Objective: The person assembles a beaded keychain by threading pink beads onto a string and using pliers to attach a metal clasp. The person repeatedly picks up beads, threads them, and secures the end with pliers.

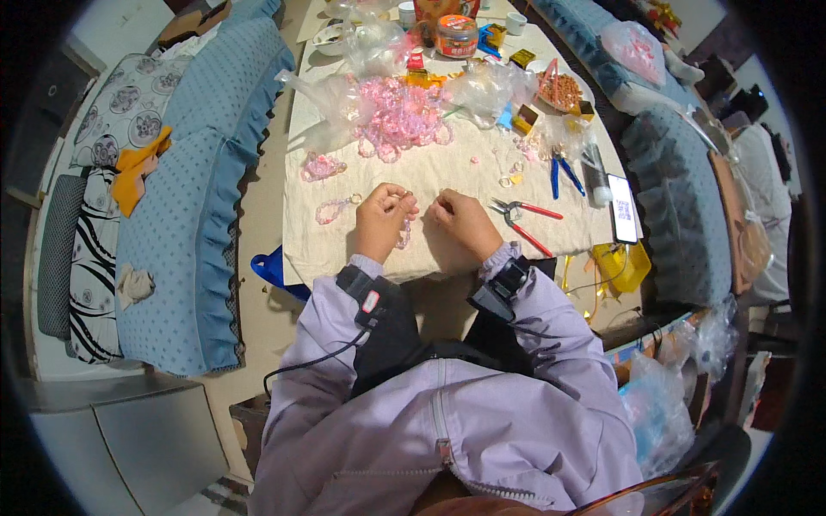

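My left hand [385, 224] is closed near the front of the cloth-covered table, pinching a strand of pink beads [403, 235] that hangs below its fingers. A short gap to the right, my right hand [467, 222] has its fingers pressed together; what they hold, if anything, is too small to make out. A pink bead bracelet [328, 211] lies left of my left hand. Red-handled pliers [527, 217] rest just right of my right hand, jaws spread. Beyond both hands sits a big heap of pink bead bracelets [400, 116], with a smaller bunch [320, 167] at its left.
Blue-handled pliers [565, 177], a clear tube [595, 175] and a phone [623, 209] line the table's right side. Plastic bags [490, 86], a lidded jar [456, 36] and a basket of brown bits [561, 91] stand farther back. Blue-covered sofas [194, 172] flank the table.
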The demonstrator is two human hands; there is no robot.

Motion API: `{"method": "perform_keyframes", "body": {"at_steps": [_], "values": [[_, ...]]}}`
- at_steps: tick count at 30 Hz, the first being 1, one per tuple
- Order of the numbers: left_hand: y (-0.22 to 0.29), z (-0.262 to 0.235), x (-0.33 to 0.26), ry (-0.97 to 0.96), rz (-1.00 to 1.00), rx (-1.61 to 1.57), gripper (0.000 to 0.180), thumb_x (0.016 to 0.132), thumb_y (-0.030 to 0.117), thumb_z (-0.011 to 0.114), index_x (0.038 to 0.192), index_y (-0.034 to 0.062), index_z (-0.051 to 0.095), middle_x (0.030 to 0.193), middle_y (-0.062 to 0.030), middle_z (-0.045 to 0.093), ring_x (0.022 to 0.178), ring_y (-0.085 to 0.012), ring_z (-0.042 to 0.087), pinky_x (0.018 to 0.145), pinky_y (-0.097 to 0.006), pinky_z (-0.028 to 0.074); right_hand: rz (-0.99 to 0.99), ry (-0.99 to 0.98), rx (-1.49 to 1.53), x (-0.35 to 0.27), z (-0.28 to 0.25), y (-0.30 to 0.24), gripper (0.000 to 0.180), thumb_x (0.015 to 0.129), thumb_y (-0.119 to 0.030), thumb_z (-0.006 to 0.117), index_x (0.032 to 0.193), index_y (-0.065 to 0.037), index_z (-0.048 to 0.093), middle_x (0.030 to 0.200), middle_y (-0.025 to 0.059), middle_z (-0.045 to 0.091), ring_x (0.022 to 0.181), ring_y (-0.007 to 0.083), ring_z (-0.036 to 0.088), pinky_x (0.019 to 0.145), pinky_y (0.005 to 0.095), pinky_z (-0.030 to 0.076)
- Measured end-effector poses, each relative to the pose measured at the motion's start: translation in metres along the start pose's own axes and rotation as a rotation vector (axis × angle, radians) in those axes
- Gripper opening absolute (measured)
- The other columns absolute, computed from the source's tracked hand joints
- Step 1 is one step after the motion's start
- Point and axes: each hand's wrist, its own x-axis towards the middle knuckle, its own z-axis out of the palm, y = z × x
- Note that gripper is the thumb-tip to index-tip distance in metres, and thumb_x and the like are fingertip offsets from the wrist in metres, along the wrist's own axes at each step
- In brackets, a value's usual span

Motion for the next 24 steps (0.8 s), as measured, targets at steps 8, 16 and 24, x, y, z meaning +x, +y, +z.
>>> {"method": "perform_keyframes", "body": {"at_steps": [8, 16, 24], "values": [[0.02, -0.014, -0.004, -0.002, -0.027, -0.147, 0.023, 0.097, 0.021, 0.068, 0.098, -0.0018, 0.066, 0.088, -0.0111, 0.074, 0.079, -0.0137, 0.07, 0.058, -0.024, 0.052, -0.108, 0.002, -0.305, -0.014, -0.004, -0.028, 0.016, 0.091, -0.02, 0.064, 0.101, -0.008, 0.065, 0.107, 0.0115, 0.064, 0.079, 0.0336, 0.067, 0.068, 0.0429, 0.055], [0.044, -0.013, -0.014, -0.048, 0.116, -0.089, 0.023, 0.096, 0.02, 0.07, 0.094, -0.0028, 0.068, 0.086, -0.0084, 0.073, 0.075, -0.0121, 0.068, 0.065, -0.023, 0.051, -0.288, -0.019, 0.126, 0.008, -0.033, -0.076, 0.016, 0.089, -0.012, 0.07, 0.105, -0.007, 0.068, 0.097, 0.0096, 0.065, 0.075, 0.0224, 0.064, 0.067, 0.0322, 0.051], [0.067, -0.008, -0.036, -0.128, 0.201, -0.248, 0.027, 0.101, 0.027, 0.063, 0.106, 0.001, 0.067, 0.093, -0.0066, 0.072, 0.081, -0.0065, 0.061, 0.065, -0.022, 0.045, -0.253, 0.07, 0.192, 0.008, -0.055, -0.104, 0.015, 0.088, -0.017, 0.073, 0.095, -0.005, 0.069, 0.085, 0.005, 0.067, 0.065, 0.0132, 0.058, 0.06, 0.0285, 0.048]]}}
